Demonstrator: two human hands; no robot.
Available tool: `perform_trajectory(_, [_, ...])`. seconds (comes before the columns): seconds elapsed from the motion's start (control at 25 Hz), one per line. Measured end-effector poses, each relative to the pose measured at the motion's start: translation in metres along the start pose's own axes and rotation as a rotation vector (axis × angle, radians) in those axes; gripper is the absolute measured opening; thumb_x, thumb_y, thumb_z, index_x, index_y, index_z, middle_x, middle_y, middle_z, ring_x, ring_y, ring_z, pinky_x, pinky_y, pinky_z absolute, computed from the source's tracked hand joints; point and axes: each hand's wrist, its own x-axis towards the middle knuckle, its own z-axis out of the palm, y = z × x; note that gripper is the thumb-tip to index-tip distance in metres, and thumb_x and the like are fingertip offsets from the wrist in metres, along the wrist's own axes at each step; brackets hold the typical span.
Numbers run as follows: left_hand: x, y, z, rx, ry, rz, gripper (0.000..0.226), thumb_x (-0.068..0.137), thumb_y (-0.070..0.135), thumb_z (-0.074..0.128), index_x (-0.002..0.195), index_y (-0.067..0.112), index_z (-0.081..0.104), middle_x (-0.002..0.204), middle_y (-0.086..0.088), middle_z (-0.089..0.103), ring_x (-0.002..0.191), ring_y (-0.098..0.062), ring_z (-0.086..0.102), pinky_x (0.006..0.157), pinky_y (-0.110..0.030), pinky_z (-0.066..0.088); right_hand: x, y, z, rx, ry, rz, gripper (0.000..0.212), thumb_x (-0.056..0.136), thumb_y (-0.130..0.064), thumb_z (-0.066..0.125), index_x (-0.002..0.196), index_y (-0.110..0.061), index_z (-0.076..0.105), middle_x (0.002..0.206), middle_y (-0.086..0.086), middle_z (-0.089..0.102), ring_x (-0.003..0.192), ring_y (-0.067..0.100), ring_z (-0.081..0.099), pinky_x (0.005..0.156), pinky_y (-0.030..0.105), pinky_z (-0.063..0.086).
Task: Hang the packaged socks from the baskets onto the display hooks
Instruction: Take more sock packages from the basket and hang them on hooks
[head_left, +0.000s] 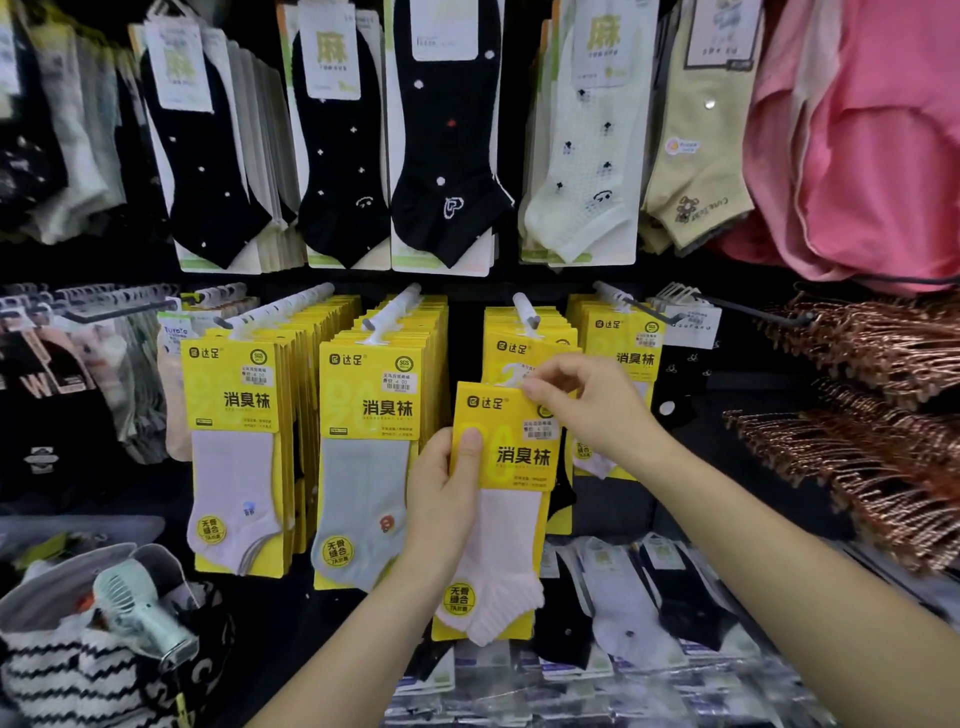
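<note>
- Bottom left: striped bag (67, 670), open at the top, with a pale green fan (140, 605) lying in its mouth.
- Above the bag, on the lower row of hooks: first stack (234, 457) of yellow packs, pale lilac sock in front. Just beside it, second stack (363, 457), grey-blue sock in front.
- Left hand (441, 499), in front of the second stack's right edge: grips the held pack (519, 457) at the left side of its yellow card, thumb flat on the front, fingers behind and out of sight.
- Held pack: upright, pale pink sock facing out, on no hook. Sits low in front of the third stack (514, 348), top edge below the white hook (523, 306) that carries that stack.
- Right hand (592, 405), at the pack's top right corner: pinches the card there between thumb and forefinger, other fingers curled, knuckles covering part of the third stack.
- Right of that hand: fourth stack (628, 358) of yellow packs on its own hook, lower part hidden by the wrist.
- Below both forearms: loose socks (623, 613) in clear wrap, white and black, lying low. Whether in a basket, cannot tell.
- Far right: rows of copper hangers (883, 447); above them, a pink garment (872, 166).
</note>
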Motion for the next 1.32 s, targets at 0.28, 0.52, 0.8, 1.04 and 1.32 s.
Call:
perform_trajectory(0.28, [0.024,0.026,0.024,0.000,-0.086,-0.013,0.016,0.097,0.026,0.047,0.086,0.022,0.059,0.087,0.001,0.066,0.077,-0.008,0.060,0.067,-0.023,0.049,0.013,-0.001,-0.018,0.085,0.141,0.137,0.013,0.087,-0.021,0.065,0.074,-0.025,0.065,0.081,0.008,0.070,0.082,0.028,0.064,0.080,0.041,0.052])
perform_trajectory(0.52, [0.033,0.038,0.029,-0.001,-0.110,-0.015,0.021,0.094,0.015,0.050,0.082,0.033,0.051,0.087,0.007,0.063,0.079,-0.005,0.061,0.071,-0.022,0.051,0.035,-0.002,-0.023,0.017,0.159,0.196,0.012,0.086,-0.027,0.065,0.080,-0.018,0.068,0.084,0.013,0.070,0.082,0.027,0.063,0.083,0.044,0.052])
perform_trajectory(0.8, [0.028,0.039,0.026,-0.008,-0.095,-0.006,0.021,0.093,0.014,0.052,0.088,0.034,0.048,0.093,0.005,0.065,0.084,-0.005,0.063,0.071,-0.018,0.051,0.040,0.002,-0.020,-0.013,0.159,0.215,0.014,0.086,-0.030,0.065,0.078,-0.019,0.068,0.082,0.009,0.068,0.081,0.027,0.062,0.080,0.042,0.051])
perform_trajectory(1.04, [0.022,0.045,0.028,-0.014,-0.124,0.033,0.019,0.092,0.013,0.054,0.089,0.031,0.050,0.094,0.005,0.067,0.082,-0.002,0.065,0.063,-0.009,0.050,0.042,0.003,-0.017,-0.003,0.153,0.089,0.029,0.090,-0.035,0.058,0.078,-0.009,0.065,0.061,-0.006,0.048,0.049,-0.002,0.045,0.047,0.011,0.035])
perform_trajectory(1.32, [0.026,0.036,0.025,-0.031,-0.067,0.024,0.020,0.091,0.012,0.055,0.090,0.032,0.051,0.092,0.008,0.067,0.080,0.001,0.065,0.066,-0.012,0.052,0.051,0.000,-0.011,0.087,0.208,0.095,0.021,0.090,-0.017,0.059,0.075,-0.031,0.058,0.072,-0.010,0.063,0.063,0.004,0.055,0.049,0.012,0.042])
